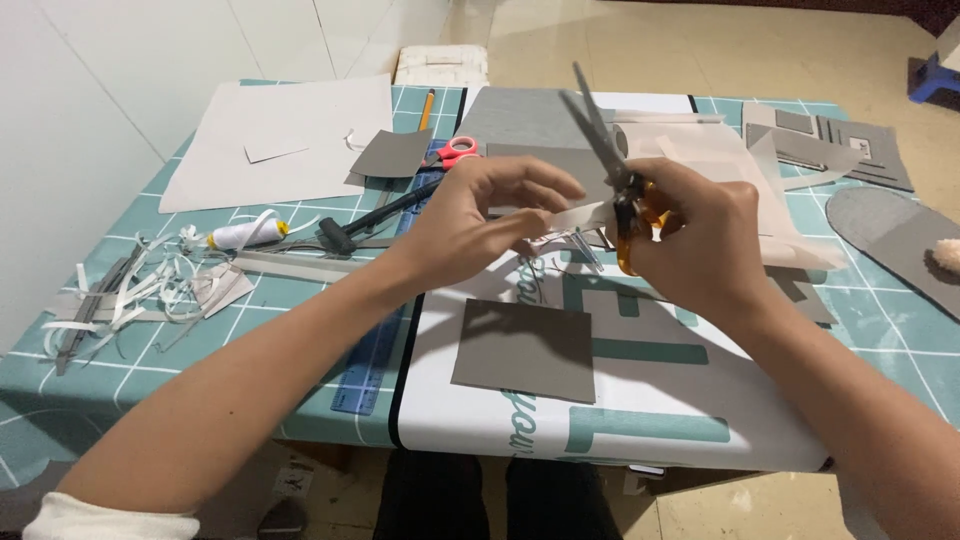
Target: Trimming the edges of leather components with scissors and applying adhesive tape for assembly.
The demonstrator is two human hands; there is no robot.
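Scissors (612, 165) in right hand (700, 240) cut paper piece (580, 215) pinched by left hand (480, 215).

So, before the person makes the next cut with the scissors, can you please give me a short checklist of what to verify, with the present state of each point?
1. Right hand grips the orange-handled scissors: ok.
2. Scissor blades are open and point up, away from the body: ok.
3. Left hand holds the small pale paper piece by the blades: ok.
4. Left fingers are out of the blade path: cannot tell, they are close.
5. Paper sits between the blades: cannot tell, the hands hide it.
6. Grey square card lies flat on the white printed sheet, apart from the hands: ok.
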